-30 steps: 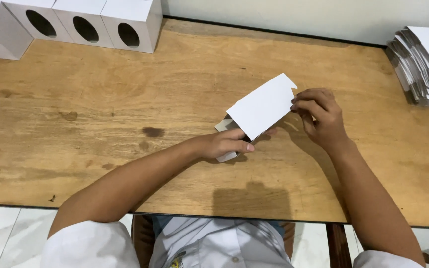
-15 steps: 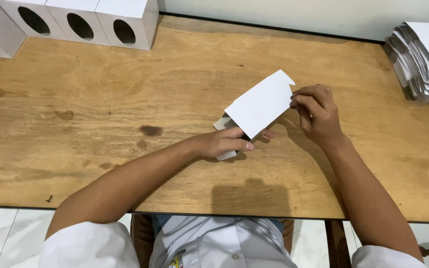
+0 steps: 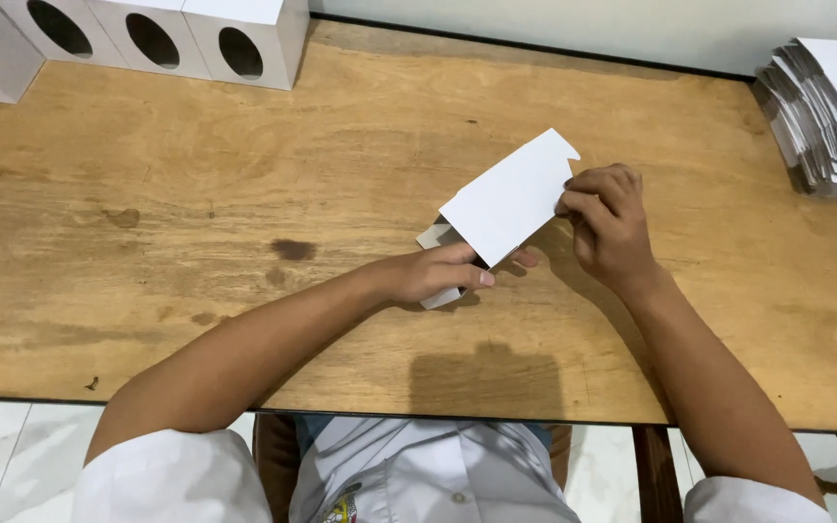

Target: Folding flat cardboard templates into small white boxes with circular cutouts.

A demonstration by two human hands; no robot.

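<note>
A flat white cardboard box blank (image 3: pixel 511 199) is held tilted above the middle of the wooden table (image 3: pixel 244 213). My left hand (image 3: pixel 433 274) grips its lower left end, thumb on top, where small flaps stick out. My right hand (image 3: pixel 607 225) pinches its upper right edge with curled fingers. The underside of the blank is hidden.
Several assembled white boxes with oval cut-outs (image 3: pixel 152 37) stand in a row at the back left corner. A stack of flat white box blanks (image 3: pixel 830 121) lies at the right edge. A pale wall runs behind the table, and its front edge is near my body.
The blank and both hands have stayed almost in place; the view has shifted slightly, and my right fingers have closed a little more on the blank's edge.
</note>
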